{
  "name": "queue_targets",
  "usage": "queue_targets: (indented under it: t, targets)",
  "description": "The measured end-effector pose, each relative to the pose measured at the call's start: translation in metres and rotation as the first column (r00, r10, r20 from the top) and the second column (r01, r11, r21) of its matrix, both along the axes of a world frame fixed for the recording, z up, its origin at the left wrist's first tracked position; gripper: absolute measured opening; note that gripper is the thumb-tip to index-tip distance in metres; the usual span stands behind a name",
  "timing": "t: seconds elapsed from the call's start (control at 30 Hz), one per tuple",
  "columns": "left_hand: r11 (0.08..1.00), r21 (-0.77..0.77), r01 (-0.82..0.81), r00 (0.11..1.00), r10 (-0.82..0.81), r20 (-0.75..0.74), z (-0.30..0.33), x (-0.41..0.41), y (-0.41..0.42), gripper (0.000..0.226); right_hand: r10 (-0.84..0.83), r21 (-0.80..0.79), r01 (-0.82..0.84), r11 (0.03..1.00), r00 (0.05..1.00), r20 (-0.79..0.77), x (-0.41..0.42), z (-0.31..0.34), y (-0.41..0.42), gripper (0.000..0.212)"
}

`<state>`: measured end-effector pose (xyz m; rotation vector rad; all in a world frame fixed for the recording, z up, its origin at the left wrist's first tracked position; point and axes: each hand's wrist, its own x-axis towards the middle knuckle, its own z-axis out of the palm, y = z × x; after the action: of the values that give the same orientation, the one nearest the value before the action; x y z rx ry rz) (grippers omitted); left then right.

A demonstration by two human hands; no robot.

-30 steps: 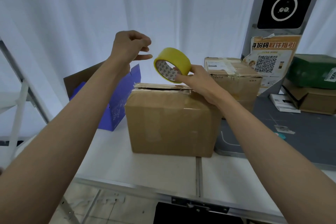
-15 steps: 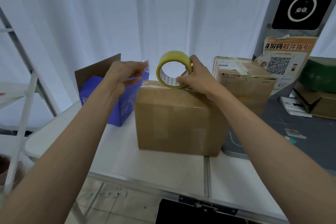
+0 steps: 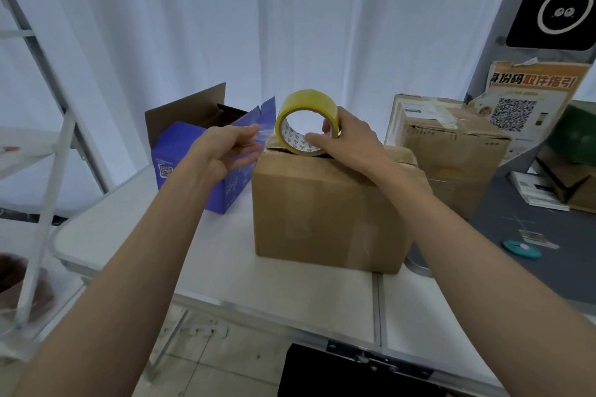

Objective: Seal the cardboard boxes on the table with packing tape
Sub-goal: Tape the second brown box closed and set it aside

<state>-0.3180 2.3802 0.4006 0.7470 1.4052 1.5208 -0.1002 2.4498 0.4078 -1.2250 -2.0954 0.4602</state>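
While the right hand (image 3: 351,142) grips the yellow tape roll (image 3: 306,122), the roll stands on edge atop the brown box (image 3: 329,213), its hole facing the camera. Left hand (image 3: 225,151) hovers beside the box's left top edge, fingers relaxed, holding nothing. White worktop (image 3: 274,293) lies bare before the box; blue box (image 3: 200,164) sits just left.

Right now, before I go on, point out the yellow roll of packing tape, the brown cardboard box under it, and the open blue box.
yellow roll of packing tape (image 3: 308,99): head view, top of its outer band.
brown cardboard box (image 3: 325,213): head view, front face.
open blue box (image 3: 180,142): head view, near corner.
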Motion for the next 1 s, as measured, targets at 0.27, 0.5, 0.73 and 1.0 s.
queue_targets:
  t: [0.27,0.5,0.73,1.0]
  targets:
    - [0.998,-0.039,0.057,0.994,-0.053,0.099,-0.005,-0.006,-0.002,0.031,-0.160,0.200,0.150,0.968,0.986,0.037,-0.014,0.007,-0.003,0.025]
    - [0.996,-0.031,0.088,0.988,-0.083,0.133,-0.006,-0.012,-0.003,0.022,-0.167,0.246,0.167,0.955,0.986,-0.021,-0.015,0.005,-0.007,0.040]
    - [0.989,0.003,0.149,0.987,-0.149,0.065,0.010,-0.023,-0.003,0.006,-0.121,0.141,0.151,0.978,0.972,-0.201,-0.007,0.006,-0.005,0.037]
    - [0.994,0.011,0.112,0.987,-0.112,0.113,0.004,-0.027,-0.014,0.008,-0.085,0.015,0.096,0.995,0.936,-0.341,0.002,0.009,-0.006,0.028]
